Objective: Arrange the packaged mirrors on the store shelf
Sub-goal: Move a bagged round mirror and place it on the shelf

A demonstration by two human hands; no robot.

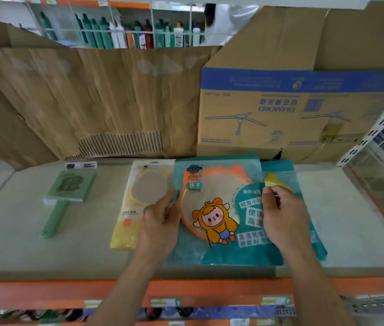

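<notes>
**Squaring the teal pack into the row**

Backing the whole scene, two big cartons stand at the far edge of the shelf [351,208]: a plain brown carton [80,97] on the left and a printed carton [292,109] on the right, upside down to judge by its lettering. They form a wall, so packs laid flat cannot slide off the far side.

On the pale shelf the mirrors lie face up in a line, probably so shoppers can read the fronts. The teal pack [219,208], with an orange-rimmed mirror and a cartoon figure, sits centre-right, overlapping a second teal pack [287,180] on its right and touching or slightly covering the yellow pack [134,203] on its left. Well apart on the far left lies a green hand mirror [68,189], handle pointing near.

The left hand [160,222] grips the teal pack's left edge, fingers curled narrow around it. The right hand [280,217] rests on the right side, fingers bent and pinching at the film. Holding both edges likely lets the person slide and straighten the pack without creasing it. The overlaps suggest spacing is not yet settled.
</notes>
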